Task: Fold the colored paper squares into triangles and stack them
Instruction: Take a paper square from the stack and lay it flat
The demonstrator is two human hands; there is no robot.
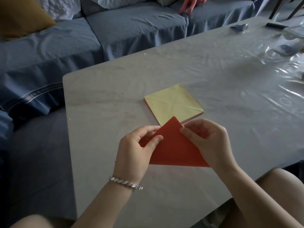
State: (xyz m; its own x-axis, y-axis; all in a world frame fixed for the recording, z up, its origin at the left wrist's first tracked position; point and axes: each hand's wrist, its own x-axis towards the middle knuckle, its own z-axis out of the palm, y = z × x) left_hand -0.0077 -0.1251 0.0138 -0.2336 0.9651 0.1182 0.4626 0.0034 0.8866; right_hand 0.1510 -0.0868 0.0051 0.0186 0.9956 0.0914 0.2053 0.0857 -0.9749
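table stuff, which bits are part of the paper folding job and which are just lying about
Part of the job:
- red paper, folded into a triangle, held by left hand and right hand
- stack of paper squares, yellow on top

Just lying about:
- glass container
- dark flat object
- blue crumpled bits

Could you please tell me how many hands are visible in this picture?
3: left hand and right hand pinching the red folded paper triangle; another person's hand on the blue sofa.

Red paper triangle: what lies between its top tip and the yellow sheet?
Nothing: in the head view the red paper triangle overlaps the near corner of the yellow sheet.
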